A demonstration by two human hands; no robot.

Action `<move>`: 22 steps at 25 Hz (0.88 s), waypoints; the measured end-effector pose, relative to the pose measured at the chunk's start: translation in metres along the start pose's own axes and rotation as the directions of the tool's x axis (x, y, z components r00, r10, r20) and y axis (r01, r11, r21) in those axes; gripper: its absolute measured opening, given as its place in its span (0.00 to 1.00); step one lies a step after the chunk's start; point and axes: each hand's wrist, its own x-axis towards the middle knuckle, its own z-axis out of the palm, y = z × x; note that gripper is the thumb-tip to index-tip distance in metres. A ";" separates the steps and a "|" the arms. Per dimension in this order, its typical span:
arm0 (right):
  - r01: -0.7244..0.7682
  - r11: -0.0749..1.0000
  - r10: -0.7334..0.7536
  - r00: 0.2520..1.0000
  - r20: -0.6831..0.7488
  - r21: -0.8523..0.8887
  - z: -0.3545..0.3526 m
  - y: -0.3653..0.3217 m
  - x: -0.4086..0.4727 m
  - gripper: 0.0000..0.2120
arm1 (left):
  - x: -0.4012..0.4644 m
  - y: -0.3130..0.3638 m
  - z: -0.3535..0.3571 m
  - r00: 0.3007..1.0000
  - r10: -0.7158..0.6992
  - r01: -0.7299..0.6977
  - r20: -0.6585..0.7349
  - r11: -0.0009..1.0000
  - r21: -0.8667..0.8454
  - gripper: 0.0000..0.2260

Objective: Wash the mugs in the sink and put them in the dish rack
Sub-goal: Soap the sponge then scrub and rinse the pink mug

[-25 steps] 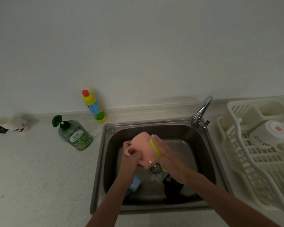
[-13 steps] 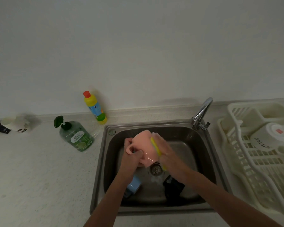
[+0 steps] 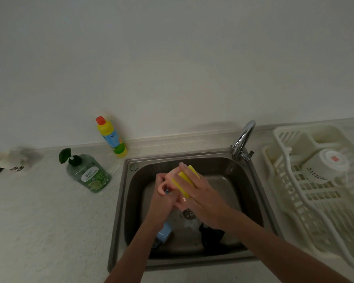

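Over the steel sink [image 3: 253, 193] my left hand [image 3: 161, 198] grips a pink mug [image 3: 170, 180] by its handle side. My right hand [image 3: 202, 198] holds a yellow sponge [image 3: 185, 180] pressed against the mug's right side, covering much of it. On the sink floor lie a blue mug [image 3: 164, 234], partly hidden under my left forearm, and a black mug [image 3: 212, 235] under my right forearm. A white mug [image 3: 323, 167] sits upside down in the cream dish rack [image 3: 315, 201] to the right.
The chrome faucet [image 3: 242, 139] stands at the sink's back right corner. A green soap pump bottle [image 3: 86, 172] and a yellow bottle with a red cap [image 3: 110, 136] stand left of the sink. A white cup [image 3: 6, 160] lies at the far left of the counter.
My right hand has slid the sponge up and over the mug's side, so more yellow shows. The mug has turned slightly in my left hand, with its handle lower.
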 end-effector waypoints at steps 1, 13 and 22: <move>0.052 0.993 -0.051 0.999 0.013 -0.102 0.002 0.004 0.003 0.27 | -0.002 -0.006 0.000 0.999 0.012 -0.014 0.046 0.999 0.034 0.17; -0.049 0.998 0.052 0.996 0.069 -0.045 -0.003 0.000 -0.002 0.34 | -0.008 -0.011 0.011 0.999 0.017 -0.019 -0.044 0.998 -0.058 0.16; -0.127 0.962 0.091 0.984 0.156 0.242 -0.021 0.012 0.004 0.31 | 0.002 0.001 0.009 0.991 -0.074 0.049 -0.111 0.976 -0.214 0.17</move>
